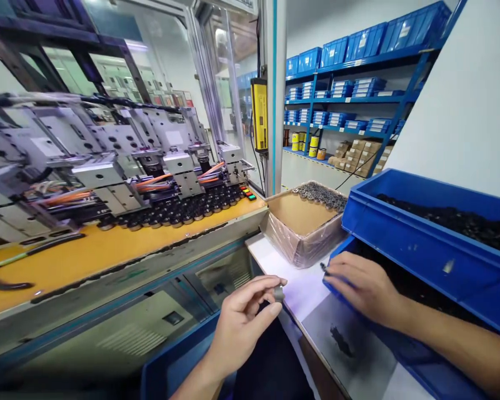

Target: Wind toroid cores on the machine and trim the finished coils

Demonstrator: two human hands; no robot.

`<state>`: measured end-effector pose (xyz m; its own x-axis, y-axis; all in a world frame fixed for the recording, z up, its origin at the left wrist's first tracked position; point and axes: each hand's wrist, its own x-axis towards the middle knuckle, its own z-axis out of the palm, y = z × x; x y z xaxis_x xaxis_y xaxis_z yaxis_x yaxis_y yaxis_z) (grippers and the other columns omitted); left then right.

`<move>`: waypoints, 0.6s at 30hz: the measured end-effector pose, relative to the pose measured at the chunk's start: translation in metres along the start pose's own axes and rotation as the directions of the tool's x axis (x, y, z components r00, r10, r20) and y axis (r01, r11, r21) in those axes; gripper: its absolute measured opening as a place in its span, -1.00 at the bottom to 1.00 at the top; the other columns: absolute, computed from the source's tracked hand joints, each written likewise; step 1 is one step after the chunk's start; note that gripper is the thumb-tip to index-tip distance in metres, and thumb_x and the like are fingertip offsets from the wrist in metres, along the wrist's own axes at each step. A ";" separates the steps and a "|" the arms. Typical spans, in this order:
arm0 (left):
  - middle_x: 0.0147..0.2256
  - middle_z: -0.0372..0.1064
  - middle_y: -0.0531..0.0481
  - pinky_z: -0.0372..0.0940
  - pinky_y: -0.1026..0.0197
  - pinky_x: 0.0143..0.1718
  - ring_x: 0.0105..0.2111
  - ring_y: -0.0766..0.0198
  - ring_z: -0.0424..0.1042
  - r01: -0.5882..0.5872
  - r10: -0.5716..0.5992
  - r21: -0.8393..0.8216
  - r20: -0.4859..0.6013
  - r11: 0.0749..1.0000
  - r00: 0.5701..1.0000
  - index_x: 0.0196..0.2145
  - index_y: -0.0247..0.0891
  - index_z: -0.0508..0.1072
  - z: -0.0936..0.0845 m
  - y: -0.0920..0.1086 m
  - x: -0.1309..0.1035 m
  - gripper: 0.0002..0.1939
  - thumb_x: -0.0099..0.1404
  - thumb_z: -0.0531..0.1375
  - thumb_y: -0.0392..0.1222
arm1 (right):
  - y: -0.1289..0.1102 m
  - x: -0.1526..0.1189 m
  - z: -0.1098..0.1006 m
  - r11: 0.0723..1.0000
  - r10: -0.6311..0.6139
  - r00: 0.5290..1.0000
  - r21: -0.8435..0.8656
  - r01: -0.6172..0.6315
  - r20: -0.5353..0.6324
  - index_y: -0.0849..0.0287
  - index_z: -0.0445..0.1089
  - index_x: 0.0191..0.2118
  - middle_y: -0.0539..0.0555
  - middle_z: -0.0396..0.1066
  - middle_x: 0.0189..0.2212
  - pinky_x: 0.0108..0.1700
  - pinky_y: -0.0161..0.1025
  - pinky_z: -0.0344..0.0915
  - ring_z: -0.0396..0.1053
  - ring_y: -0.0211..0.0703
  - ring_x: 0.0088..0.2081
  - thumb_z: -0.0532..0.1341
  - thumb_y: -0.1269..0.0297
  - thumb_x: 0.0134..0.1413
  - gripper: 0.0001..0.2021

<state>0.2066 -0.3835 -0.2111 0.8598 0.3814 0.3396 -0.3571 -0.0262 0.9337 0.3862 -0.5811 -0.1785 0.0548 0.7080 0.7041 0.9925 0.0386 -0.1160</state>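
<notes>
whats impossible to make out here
Head view throughout:
Small dark part at the right hand: too small and blurred to identify.
Grey part in the left hand: partly hidden by fingers.
Lower blue bin: contents mostly hidden by upper blue bin and right forearm.
Shelf-bin labels: too small to read.
Machine: cut off by left edge.

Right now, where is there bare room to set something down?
White tabletop between left hand, right hand and cardboard box. Also the front strip of the yellow bench. Crowded: the rows of black parts behind it and the upper blue bin.
</notes>
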 end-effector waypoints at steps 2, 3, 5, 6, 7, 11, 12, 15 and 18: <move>-0.07 0.51 -0.08 0.41 0.31 -0.16 -0.25 0.33 0.50 0.002 -0.002 -0.034 0.014 0.999 1.000 -0.09 -0.05 0.58 0.005 0.003 -0.005 -0.72 0.25 0.31 -0.28 | -0.027 0.008 0.009 0.995 -0.061 0.998 0.075 0.063 -0.027 0.23 0.40 -0.23 0.10 0.43 -0.37 -0.28 -0.26 0.38 0.38 -0.20 -0.33 0.20 0.44 0.27 -0.96; -0.05 0.51 -0.08 0.41 0.31 -0.17 -0.25 0.33 0.51 -0.002 0.003 -0.068 0.023 0.998 1.000 -0.10 -0.05 0.58 0.008 0.003 -0.007 -0.72 0.24 0.31 -0.29 | -0.037 0.009 0.013 0.991 -0.082 0.996 0.104 0.085 -0.040 0.24 0.39 -0.25 0.10 0.42 -0.39 -0.29 -0.26 0.37 0.37 -0.20 -0.34 0.20 0.45 0.27 -0.95; -0.05 0.51 -0.09 0.43 0.29 -0.19 -0.26 0.32 0.52 -0.017 0.023 -0.159 0.038 0.987 0.999 -0.15 -0.07 0.60 0.014 0.001 -0.012 -0.75 0.20 0.34 -0.30 | -0.050 0.007 0.018 0.982 -0.116 0.991 0.142 0.124 -0.063 0.26 0.39 -0.26 0.11 0.42 -0.40 -0.31 -0.25 0.36 0.36 -0.20 -0.35 0.20 0.47 0.25 -0.96; -0.08 0.52 -0.08 0.44 0.29 -0.20 -0.28 0.32 0.53 -0.024 0.032 -0.200 0.037 0.979 0.999 -0.20 -0.09 0.61 0.018 -0.001 -0.014 -0.78 0.18 0.36 -0.30 | -0.052 0.004 0.020 0.978 -0.130 0.989 0.153 0.139 -0.068 0.28 0.39 -0.26 0.12 0.42 -0.40 -0.32 -0.24 0.37 0.36 -0.20 -0.35 0.21 0.49 0.24 -0.97; -0.12 0.53 -0.07 0.44 0.30 -0.22 -0.29 0.32 0.53 -0.030 0.038 -0.227 0.030 0.973 0.999 -0.25 -0.11 0.62 0.021 -0.003 -0.015 -0.82 0.16 0.37 -0.30 | -0.054 0.001 0.021 0.975 -0.142 0.987 0.163 0.152 -0.072 0.29 0.39 -0.25 0.13 0.42 -0.39 -0.32 -0.24 0.37 0.36 -0.20 -0.35 0.22 0.49 0.23 -0.98; -0.21 0.58 -0.06 0.43 0.35 -0.19 -0.26 0.32 0.55 -0.004 0.002 -0.209 -0.010 0.978 1.000 -0.22 -0.12 0.63 0.029 -0.008 -0.017 -0.70 0.07 0.42 -0.38 | -0.050 -0.007 0.021 0.966 -0.150 0.986 0.202 0.162 -0.074 0.31 0.39 -0.24 0.15 0.42 -0.39 -0.33 -0.21 0.38 0.36 -0.19 -0.35 0.24 0.50 0.22 -0.99; -0.20 0.59 -0.06 0.43 0.35 -0.17 -0.25 0.31 0.56 0.002 -0.003 -0.198 -0.003 0.980 1.000 -0.17 -0.11 0.62 0.030 -0.008 -0.016 -0.63 0.04 0.43 -0.39 | -0.049 -0.008 0.020 0.965 -0.149 0.986 0.208 0.160 -0.070 0.31 0.39 -0.24 0.15 0.42 -0.38 -0.33 -0.21 0.39 0.36 -0.18 -0.34 0.23 0.49 0.22 -0.99; -0.19 0.60 -0.06 0.44 0.37 -0.20 -0.26 0.30 0.57 -0.009 0.015 -0.145 0.036 0.989 0.999 -0.17 -0.09 0.63 0.032 -0.007 -0.012 -0.58 0.00 0.45 -0.41 | -0.047 -0.008 0.020 0.961 -0.157 0.985 0.221 0.168 -0.064 0.30 0.38 -0.22 0.15 0.41 -0.38 -0.32 -0.20 0.41 0.38 -0.18 -0.33 0.21 0.49 0.24 -0.98; -0.20 0.61 -0.04 0.44 0.41 -0.25 -0.28 0.32 0.56 -0.022 0.026 -0.115 0.028 0.993 0.999 -0.25 -0.10 0.65 0.034 -0.007 -0.008 -0.64 -0.02 0.45 -0.42 | -0.045 -0.007 0.021 0.957 -0.169 0.983 0.227 0.180 -0.070 0.31 0.38 -0.21 0.15 0.42 -0.38 -0.31 -0.19 0.43 0.39 -0.17 -0.32 0.19 0.50 0.25 -0.96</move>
<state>0.2148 -0.4179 -0.2165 0.8604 0.3543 0.3664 -0.4156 0.0717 0.9067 0.3383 -0.5731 -0.1931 -0.1060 0.6405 0.7606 0.9350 0.3245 -0.1430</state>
